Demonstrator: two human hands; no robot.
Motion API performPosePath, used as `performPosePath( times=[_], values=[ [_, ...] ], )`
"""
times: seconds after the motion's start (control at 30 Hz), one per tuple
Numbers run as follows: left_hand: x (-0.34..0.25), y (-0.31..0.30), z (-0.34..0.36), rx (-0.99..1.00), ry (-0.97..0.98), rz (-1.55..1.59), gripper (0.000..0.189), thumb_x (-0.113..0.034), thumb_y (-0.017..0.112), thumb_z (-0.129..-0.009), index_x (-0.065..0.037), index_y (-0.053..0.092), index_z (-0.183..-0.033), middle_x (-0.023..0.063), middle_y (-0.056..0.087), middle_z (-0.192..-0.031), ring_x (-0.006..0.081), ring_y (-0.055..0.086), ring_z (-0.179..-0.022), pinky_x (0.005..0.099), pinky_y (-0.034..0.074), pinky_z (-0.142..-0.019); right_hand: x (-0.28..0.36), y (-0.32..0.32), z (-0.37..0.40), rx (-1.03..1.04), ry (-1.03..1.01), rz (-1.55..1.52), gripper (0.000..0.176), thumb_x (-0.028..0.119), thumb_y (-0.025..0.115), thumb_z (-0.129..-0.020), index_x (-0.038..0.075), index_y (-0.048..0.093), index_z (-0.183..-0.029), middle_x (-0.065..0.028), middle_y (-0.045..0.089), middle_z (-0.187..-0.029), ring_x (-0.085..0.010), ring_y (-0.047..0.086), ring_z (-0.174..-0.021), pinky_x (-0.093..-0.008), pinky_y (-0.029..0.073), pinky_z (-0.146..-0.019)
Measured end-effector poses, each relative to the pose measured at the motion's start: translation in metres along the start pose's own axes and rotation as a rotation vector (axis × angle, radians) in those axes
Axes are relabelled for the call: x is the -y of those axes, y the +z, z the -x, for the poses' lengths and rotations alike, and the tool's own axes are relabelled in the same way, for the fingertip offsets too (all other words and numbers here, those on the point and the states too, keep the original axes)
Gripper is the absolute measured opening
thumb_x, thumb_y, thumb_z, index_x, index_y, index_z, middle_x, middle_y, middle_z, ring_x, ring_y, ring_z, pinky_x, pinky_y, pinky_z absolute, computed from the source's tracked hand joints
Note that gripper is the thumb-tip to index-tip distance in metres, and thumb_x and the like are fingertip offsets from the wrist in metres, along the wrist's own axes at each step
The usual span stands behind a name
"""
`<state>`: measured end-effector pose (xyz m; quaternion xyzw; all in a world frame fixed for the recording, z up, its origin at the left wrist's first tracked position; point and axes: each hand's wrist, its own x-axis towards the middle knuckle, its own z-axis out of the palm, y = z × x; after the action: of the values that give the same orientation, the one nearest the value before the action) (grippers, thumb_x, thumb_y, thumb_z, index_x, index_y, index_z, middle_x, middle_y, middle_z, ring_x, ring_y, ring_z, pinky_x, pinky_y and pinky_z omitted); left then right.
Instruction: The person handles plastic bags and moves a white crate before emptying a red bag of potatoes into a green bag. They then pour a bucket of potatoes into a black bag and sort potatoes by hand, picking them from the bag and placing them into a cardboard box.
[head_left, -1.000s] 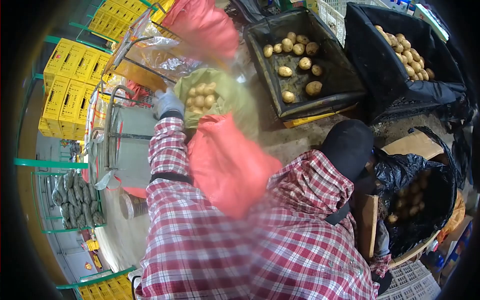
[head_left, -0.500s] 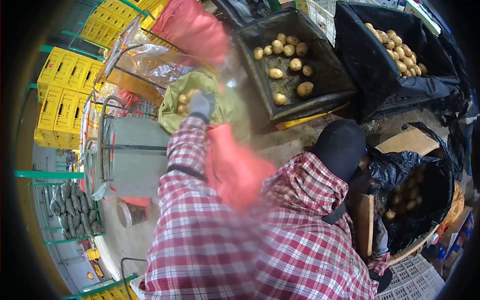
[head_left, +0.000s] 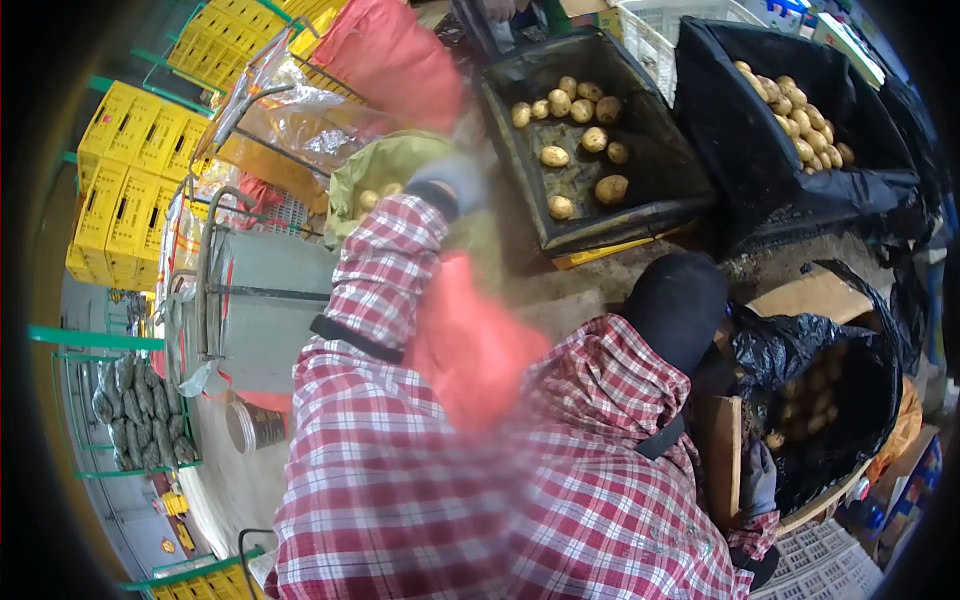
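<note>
My left hand (head_left: 456,184), in a grey glove, is at the right edge of an open green sack (head_left: 365,168). Motion smears its fingers, so what it holds, if anything, does not show. A few potatoes (head_left: 369,199) lie inside the sack. My right hand (head_left: 762,478), also gloved, is low on the right, between a wooden board (head_left: 722,450) and a basket lined with black plastic (head_left: 885,440). Its fingers are not clear enough to read. Potatoes (head_left: 815,395) lie in the shaded basket. A red cloth or bag (head_left: 470,345) lies beside my left forearm.
A black-lined crate (head_left: 640,225) holds several scattered potatoes (head_left: 611,189). Right of it, another black-lined crate (head_left: 770,205) holds a heap of potatoes (head_left: 805,125). A grey container with a metal frame (head_left: 275,265) stands left, near stacked yellow crates (head_left: 125,190). A full red sack (head_left: 390,65) stands behind.
My left hand has moved right, from over the potatoes inside the green sack to the sack's right edge. My right hand stays beside the basket. The view has shifted slightly.
</note>
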<state>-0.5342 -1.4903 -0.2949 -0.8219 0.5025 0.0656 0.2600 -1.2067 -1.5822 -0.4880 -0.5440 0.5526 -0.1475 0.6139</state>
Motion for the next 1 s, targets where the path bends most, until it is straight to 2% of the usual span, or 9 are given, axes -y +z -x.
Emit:
performPosePath(
  times=[0.07, 0.17, 0.3, 0.4, 0.43, 0.5, 0.7, 0.8, 1.0],
  values=[
    [-0.032, -0.025, -0.011, -0.382, 0.102, 0.245, 0.024, -0.024, 0.049, -0.092, -0.004, 0.060, -0.099, 0.0233, 0.065, -0.085, 0.0374, 0.064, -0.083, 0.0451, 0.050, -0.068, 0.004, -0.010, 0.005, 0.103, 0.047, -0.262, 0.033, 0.020, 0.054, -0.098, -0.001, 0.056, -0.124, -0.0070, 0.061, -0.113, -0.0164, 0.059, -0.098, -0.0283, 0.047, -0.089],
    [-0.130, -0.108, -0.004, -0.574, 0.503, 0.610, 0.027, -0.014, 0.054, -0.093, -0.001, 0.055, -0.118, 0.0094, 0.062, -0.094, 0.0191, 0.058, -0.085, 0.0313, 0.048, -0.074, 0.059, -0.012, -0.001, 0.005, -0.025, 0.311, 0.045, 0.023, 0.057, -0.096, -0.001, 0.049, -0.133, -0.0171, 0.060, -0.125, -0.0237, 0.060, -0.111, -0.0322, 0.046, -0.094],
    [-0.300, -0.172, 0.032, -0.137, 1.120, 1.374, 0.035, -0.005, 0.057, -0.094, 0.001, 0.053, -0.129, 0.0027, 0.061, -0.102, 0.0073, 0.054, -0.094, 0.0230, 0.046, -0.084, 0.109, -0.016, -0.017, 0.120, -0.025, 0.588, 0.046, 0.034, 0.054, -0.092, 0.003, 0.056, -0.126, -0.0236, 0.064, -0.111, -0.0344, 0.062, -0.104, -0.0398, 0.048, -0.090],
    [-0.404, -0.154, 0.040, 0.057, 1.453, 1.285, 0.032, -0.006, 0.056, -0.095, 0.001, 0.055, -0.126, 0.0045, 0.063, -0.102, 0.0086, 0.056, -0.093, 0.0229, 0.047, -0.083, 0.091, -0.006, -0.061, 0.403, 0.108, 0.655, 0.031, 0.027, 0.059, -0.089, 0.005, 0.065, -0.112, -0.0160, 0.069, -0.100, -0.0297, 0.065, -0.095, -0.0365, 0.050, -0.087],
    [-0.426, -0.144, 0.046, 0.682, 1.314, 1.573, 0.033, -0.008, 0.057, -0.095, 0.002, 0.055, -0.126, 0.0037, 0.063, -0.099, 0.0084, 0.056, -0.091, 0.0225, 0.047, -0.083, 0.083, -0.013, -0.073, 0.305, 0.184, 0.635, 0.032, 0.027, 0.060, -0.089, 0.006, 0.065, -0.113, -0.0163, 0.068, -0.102, -0.0296, 0.065, -0.098, -0.0365, 0.049, -0.089],
    [-0.466, -0.111, 0.054, 0.496, 1.444, 1.394, 0.033, -0.009, 0.056, -0.096, 0.002, 0.055, -0.127, 0.0043, 0.064, -0.104, 0.0090, 0.058, -0.093, 0.0228, 0.047, -0.086, 0.041, -0.025, -0.097, 0.131, 0.314, 0.600, 0.035, 0.027, 0.061, -0.087, 0.007, 0.064, -0.115, -0.0170, 0.066, -0.107, -0.0295, 0.063, -0.102, -0.0364, 0.048, -0.092],
    [-0.468, -0.085, 0.011, 0.894, 1.288, 1.283, 0.038, -0.006, 0.053, -0.096, 0.000, 0.048, -0.133, 0.0064, 0.059, -0.115, 0.0105, 0.054, -0.107, 0.0245, 0.043, -0.095, -0.076, -0.037, -0.158, -0.776, 0.732, 0.521, 0.049, 0.024, 0.071, -0.075, 0.004, 0.056, -0.117, -0.0199, 0.058, -0.121, -0.0310, 0.057, -0.110, -0.0382, 0.046, -0.094],
    [-0.467, -0.104, 0.009, 1.206, 1.133, 1.412, 0.043, -0.004, 0.050, -0.096, 0.002, 0.041, -0.138, 0.0072, 0.056, -0.120, 0.0112, 0.051, -0.110, 0.0262, 0.042, -0.098, -0.101, -0.067, -0.169, -0.854, 0.871, 0.492, 0.071, 0.021, 0.068, -0.078, 0.000, 0.034, -0.137, -0.0238, 0.034, -0.144, -0.0347, 0.033, -0.136, -0.0394, 0.032, -0.112],
    [-0.469, -0.096, 0.001, 1.300, 1.105, 1.457, 0.047, -0.004, 0.050, -0.096, 0.001, 0.038, -0.141, 0.0096, 0.053, -0.126, 0.0149, 0.050, -0.114, 0.0309, 0.039, -0.103, -0.067, -0.076, -0.166, -0.752, 0.989, 0.288, 0.059, 0.020, 0.064, -0.081, 0.000, 0.041, -0.132, -0.0224, 0.039, -0.140, -0.0334, 0.031, -0.137, -0.0392, 0.034, -0.110]
  ],
)
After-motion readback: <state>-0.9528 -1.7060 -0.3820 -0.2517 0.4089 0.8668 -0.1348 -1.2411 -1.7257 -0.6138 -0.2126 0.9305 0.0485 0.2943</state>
